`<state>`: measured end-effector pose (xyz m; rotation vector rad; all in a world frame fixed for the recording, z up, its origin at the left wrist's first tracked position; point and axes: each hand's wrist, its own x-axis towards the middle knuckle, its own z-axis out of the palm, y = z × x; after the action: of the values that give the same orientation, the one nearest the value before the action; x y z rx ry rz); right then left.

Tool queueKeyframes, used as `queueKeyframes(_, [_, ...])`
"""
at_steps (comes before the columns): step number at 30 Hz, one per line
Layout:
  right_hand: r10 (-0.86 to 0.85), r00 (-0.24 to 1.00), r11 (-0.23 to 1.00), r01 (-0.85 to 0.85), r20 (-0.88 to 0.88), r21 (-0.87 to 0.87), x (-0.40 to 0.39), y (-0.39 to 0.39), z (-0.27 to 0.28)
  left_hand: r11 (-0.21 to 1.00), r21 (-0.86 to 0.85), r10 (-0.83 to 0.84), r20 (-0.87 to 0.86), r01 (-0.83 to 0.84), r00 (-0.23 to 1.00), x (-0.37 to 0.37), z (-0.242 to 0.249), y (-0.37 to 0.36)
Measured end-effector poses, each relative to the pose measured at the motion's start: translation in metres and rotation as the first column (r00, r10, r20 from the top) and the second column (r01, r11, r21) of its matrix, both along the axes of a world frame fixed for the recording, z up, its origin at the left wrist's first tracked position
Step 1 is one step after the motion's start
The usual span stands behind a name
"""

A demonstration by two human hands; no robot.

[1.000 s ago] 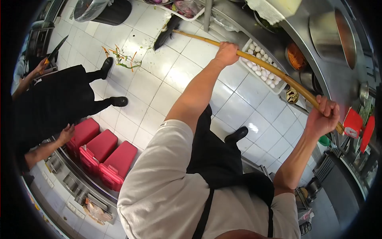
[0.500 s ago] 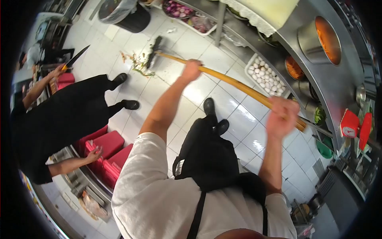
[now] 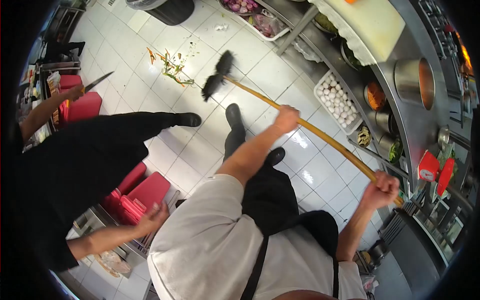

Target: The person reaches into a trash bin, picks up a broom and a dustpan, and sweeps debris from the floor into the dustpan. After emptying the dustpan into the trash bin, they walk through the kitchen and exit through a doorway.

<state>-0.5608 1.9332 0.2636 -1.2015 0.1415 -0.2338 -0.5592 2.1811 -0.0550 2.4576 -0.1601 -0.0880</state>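
In the head view, both of your hands are closing around the handle [image 3: 255, 94] of the broom [image 3: 335, 143]. Your left hand [image 3: 287, 118] is wrapping its middle, fingers curled in; your right hand [image 3: 382, 190] is clenching near its top end, closer to your body. The broom is slanting away past your left hand, its dark bristles [image 3: 224, 63] lying beyond and left of that hand; whether they are touching the floor [image 3: 260, 70], you cannot tell. Farther left, apart from the bristles, vegetable scraps [image 3: 174, 68] are lying scattered on the tiles.

Beyond the handle, between your hands from side to side, a white basket [image 3: 317, 92] is holding eggs [image 3: 337, 102]. Past your right hand, a red scale [image 3: 428, 167] is standing near the edge of the counter [image 3: 401, 50], which is carrying a steel pot [image 3: 407, 80] farther off. Well left of your hands, a person [image 3: 95, 160] in black is holding a knife [image 3: 98, 81] and reaching an open hand [image 3: 155, 219] beside red bins [image 3: 147, 192].
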Motion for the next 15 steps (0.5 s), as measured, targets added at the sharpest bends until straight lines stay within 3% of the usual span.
queueKeyframes(1, [-0.023,1.0,0.996,0.022,-0.02,-0.086,0.0,0.032,-0.013,0.998,-0.028,0.049,0.04,-0.048,0.998,-0.001,-0.009,0.041])
queueKeyframes(2, [0.03,0.999,1.0,-0.03,-0.024,-0.006,0.001,0.062,-0.025,0.985,-0.127,0.134,0.106,-0.121,0.985,-0.003,-0.019,0.078])
queueKeyframes(5, [0.126,0.992,0.992,-0.126,0.001,0.025,0.02,0.142,-0.025,0.986,-0.089,0.153,0.136,-0.142,0.979,0.01,-0.006,0.167])
queueKeyframes(6, [0.17,0.985,0.984,-0.172,0.042,0.039,0.029,0.159,-0.012,0.981,-0.123,0.165,0.151,-0.147,0.975,0.018,0.016,0.175])
queueKeyframes(8, [0.083,0.995,0.995,-0.086,0.063,0.051,0.052,0.163,0.036,0.969,-0.186,0.199,0.193,-0.163,0.961,0.04,0.068,0.188])
queueKeyframes(10, [0.281,0.903,0.959,-0.247,0.324,-0.142,0.079,0.167,0.1,0.974,-0.189,0.148,0.106,-0.126,0.983,0.064,0.116,0.178])
queueKeyframes(12, [0.183,0.925,0.983,-0.164,0.332,-0.084,0.091,0.189,0.161,0.966,-0.255,0.084,0.144,-0.045,0.986,0.093,0.158,0.172])
queueKeyframes(13, [0.179,0.926,0.982,-0.146,0.333,-0.12,0.098,0.204,0.173,0.955,-0.295,0.061,0.184,-0.004,0.981,0.106,0.171,0.171])
queueKeyframes(15, [0.169,0.928,0.976,-0.109,0.333,-0.19,0.116,0.232,0.186,0.931,-0.351,-0.067,0.105,0.1,0.992,0.145,0.163,0.182])
